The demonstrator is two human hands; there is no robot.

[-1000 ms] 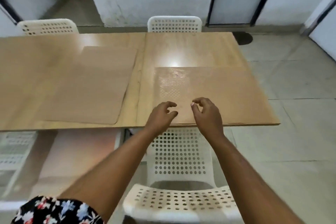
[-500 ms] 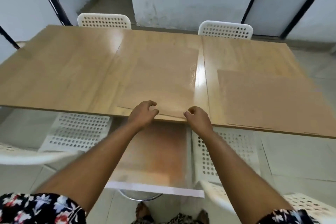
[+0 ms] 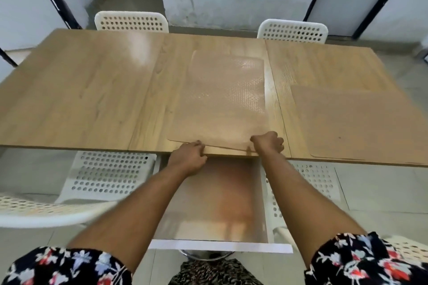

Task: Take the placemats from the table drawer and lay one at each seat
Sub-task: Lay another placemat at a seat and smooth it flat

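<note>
- Two floral sleeves sit at the bottom corners of the frame, with bare forearms reaching up from them toward the table edge.
- Between the forearms, at lower centre, the drawer stands pulled out from under the table, its white front nearest the camera.
- White perforated chairs show below the table edge: one at lower left, another partly hidden behind the right forearm at lower right.
- At the near table edge, centre frame, the left hand has its fingers curled on the near edge of a mat, gripping it.
- Just to the right, the right hand is curled on the same mat's near right corner, pinching it.
- That mat lies flat on the table in the middle of the frame, its near edge slightly lifted and skewed at the table edge; its far part shows a dotted sheen.
- A second mat lies flat at the right of the frame, well apart from both hands, its near edge close to the table edge.
- Beyond the far table edge, two more white chairs stand at upper left and upper right.
</note>
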